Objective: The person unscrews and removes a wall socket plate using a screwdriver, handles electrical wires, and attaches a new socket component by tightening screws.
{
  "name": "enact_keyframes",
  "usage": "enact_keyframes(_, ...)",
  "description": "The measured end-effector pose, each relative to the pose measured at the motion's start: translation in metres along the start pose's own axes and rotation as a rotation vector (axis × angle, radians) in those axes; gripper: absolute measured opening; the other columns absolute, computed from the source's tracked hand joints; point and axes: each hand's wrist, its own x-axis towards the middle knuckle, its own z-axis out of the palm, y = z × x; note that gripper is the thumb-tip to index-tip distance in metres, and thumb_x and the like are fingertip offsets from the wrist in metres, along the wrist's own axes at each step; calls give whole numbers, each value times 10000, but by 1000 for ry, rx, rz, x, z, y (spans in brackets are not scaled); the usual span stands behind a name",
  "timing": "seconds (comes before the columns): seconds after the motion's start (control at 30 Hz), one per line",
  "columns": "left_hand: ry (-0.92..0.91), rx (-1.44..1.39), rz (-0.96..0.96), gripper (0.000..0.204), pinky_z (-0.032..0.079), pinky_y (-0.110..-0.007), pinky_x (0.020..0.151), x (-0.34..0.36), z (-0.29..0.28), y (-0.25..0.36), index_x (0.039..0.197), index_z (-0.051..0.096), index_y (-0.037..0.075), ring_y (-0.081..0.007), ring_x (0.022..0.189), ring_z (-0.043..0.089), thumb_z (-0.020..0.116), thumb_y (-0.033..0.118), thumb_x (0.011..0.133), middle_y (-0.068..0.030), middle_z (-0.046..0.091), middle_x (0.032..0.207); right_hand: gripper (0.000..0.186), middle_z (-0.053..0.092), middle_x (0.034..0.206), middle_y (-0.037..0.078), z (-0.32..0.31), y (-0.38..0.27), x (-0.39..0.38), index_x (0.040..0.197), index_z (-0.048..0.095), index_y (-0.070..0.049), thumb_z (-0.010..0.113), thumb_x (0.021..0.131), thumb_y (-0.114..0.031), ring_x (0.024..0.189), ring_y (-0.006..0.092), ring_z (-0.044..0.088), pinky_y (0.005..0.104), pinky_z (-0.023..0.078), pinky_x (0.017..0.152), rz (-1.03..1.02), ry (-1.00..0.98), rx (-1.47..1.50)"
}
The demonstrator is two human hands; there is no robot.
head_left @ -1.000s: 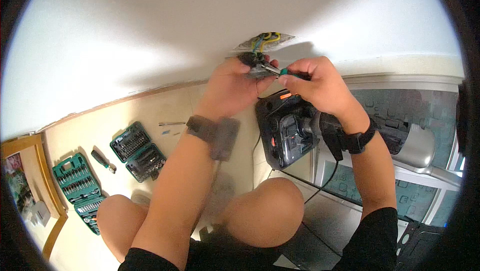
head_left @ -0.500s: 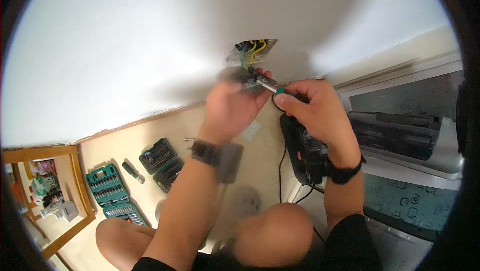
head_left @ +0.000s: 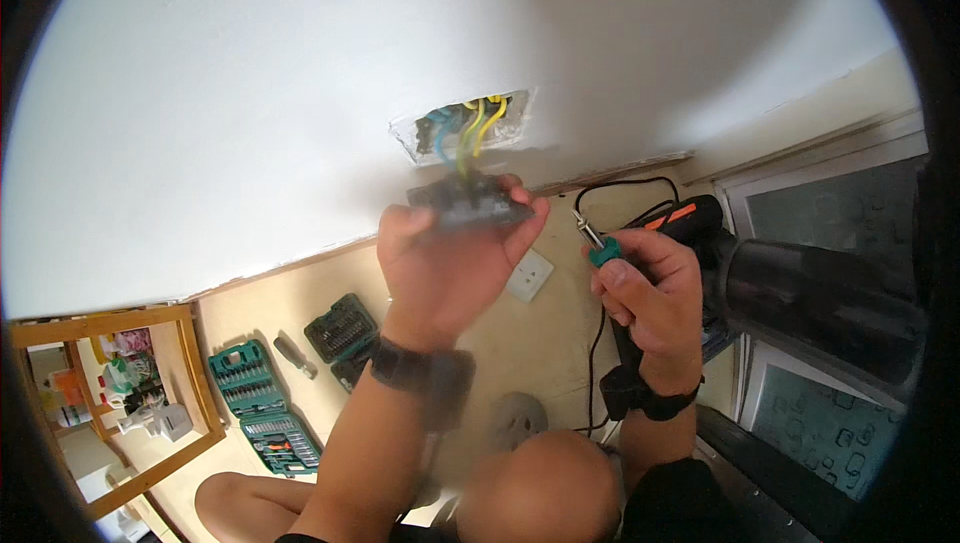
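Socket faceplate [head_left: 470,201], dark, now pulled clear of the wall opening [head_left: 465,125] and hanging just below it on its wires [head_left: 470,138], yellow and blue, which run up into the box. Left hand [head_left: 445,263] closed around the plate from beneath, fingertips curled over its far edge. Right hand [head_left: 650,288] closed on a green-handled screwdriver [head_left: 595,243], tip pointing up and left, now drawn well back from the plate; half a second ago that tip sat right at the plate, both hands close together against the wall. Judged from this: fixing screws look to be out, plate free of the wall, wiring exposed. On the floor below: a white cover plate [head_left: 528,275] near the skirting, an orange-and-black power tool [head_left: 690,228] just beside the right hand, open green bit sets [head_left: 262,405] toward the lower left, a dark bit case [head_left: 342,331] between.
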Motion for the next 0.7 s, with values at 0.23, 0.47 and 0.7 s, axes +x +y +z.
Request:
enact_keyframes(0.23,65,318,111,538,438,-435,1094,-4,2,5,1084,609,-59,-305,1051,557,631,316,700,-188,566,1109,168,669,810,-27,-10,28,1,1044,704,33,705,909,-67,645,10,536,180,410,563,94,-4,102)
enact_keyframes(0.47,53,95,76,522,428,-441,1074,-8,2,-5,1096,629,-31,-300,1065,537,636,259,662,-169,542,1108,172,646,775,-37,-2,27,-3,1052,701,33,714,908,-61,608,8,504,178,381,537,61,-7,59)
enact_keyframes(0.7,11,148,137,538,390,-452,1106,-1,-17,-8,1159,633,43,-296,1113,544,670,260,668,-136,564,1170,181,660,821,-16,0,25,-1,1046,694,44,719,908,-70,711,40,570,201,451,618,32,-1,-14)
